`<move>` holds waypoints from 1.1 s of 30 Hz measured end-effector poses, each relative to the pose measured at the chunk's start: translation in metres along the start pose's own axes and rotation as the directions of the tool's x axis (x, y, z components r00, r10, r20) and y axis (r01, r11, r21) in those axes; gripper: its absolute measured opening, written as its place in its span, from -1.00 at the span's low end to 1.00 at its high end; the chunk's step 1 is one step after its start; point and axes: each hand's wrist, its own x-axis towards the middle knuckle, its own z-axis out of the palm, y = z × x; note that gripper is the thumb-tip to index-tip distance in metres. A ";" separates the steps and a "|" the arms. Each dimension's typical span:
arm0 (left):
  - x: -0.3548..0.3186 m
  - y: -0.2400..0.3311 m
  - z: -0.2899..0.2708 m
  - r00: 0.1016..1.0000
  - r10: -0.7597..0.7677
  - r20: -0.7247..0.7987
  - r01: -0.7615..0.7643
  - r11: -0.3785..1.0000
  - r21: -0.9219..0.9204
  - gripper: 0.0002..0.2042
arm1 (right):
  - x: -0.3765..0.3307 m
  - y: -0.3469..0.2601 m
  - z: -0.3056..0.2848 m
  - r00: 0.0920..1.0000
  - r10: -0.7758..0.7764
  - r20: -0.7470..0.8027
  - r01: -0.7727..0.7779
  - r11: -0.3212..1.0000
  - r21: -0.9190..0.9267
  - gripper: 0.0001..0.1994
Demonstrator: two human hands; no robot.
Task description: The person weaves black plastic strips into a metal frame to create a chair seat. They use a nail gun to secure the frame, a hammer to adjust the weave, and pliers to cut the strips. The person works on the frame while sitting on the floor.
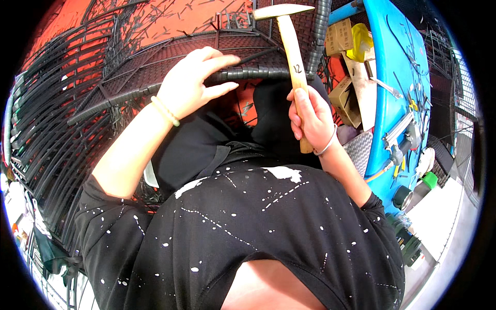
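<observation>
We grip a wooden-handled hammer [292, 49] in our right hand [312, 114], toward two o'clock, its metal end up near twelve. Our left hand [198, 78] is at eleven, fingers [223, 63] spread by the dark woven panel [134, 75]; we cannot tell whether they touch it. At two we see a blue table [381, 46] bearing tools [398, 130], cardboard boxes [338, 37] at one, red floor [201, 9] past eleven.

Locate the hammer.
In the head view, the hammer is right of centre, held by its handle in the right hand, head toward the top edge, left of the blue surface.
</observation>
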 end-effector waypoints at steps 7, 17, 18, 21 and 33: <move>-0.006 -0.014 0.005 0.999 0.052 -0.003 -0.052 0.999 -0.009 -0.68 | 0.000 -0.002 0.001 1.000 0.018 0.004 -0.018 1.000 -0.001 -0.75; -0.006 -0.013 0.008 0.997 0.041 0.061 -0.047 0.994 0.102 -0.66 | 0.003 -0.001 -0.001 1.000 0.010 0.023 -0.010 1.000 -0.011 -0.75; -0.008 -0.012 0.007 0.998 0.035 0.060 -0.042 0.990 0.131 -0.65 | 0.003 -0.001 -0.001 1.000 -0.008 0.026 0.008 1.000 0.001 -0.76; -0.016 -0.013 -0.001 0.999 0.016 0.035 -0.024 0.968 0.250 -0.41 | -0.001 -0.001 -0.004 0.998 -0.065 0.020 0.064 0.998 0.020 -0.77; -0.065 -0.020 -0.040 0.975 -0.199 -0.095 0.214 0.958 0.193 -0.54 | -0.019 -0.068 -0.173 0.770 -0.423 -0.478 0.251 0.890 -0.381 -0.70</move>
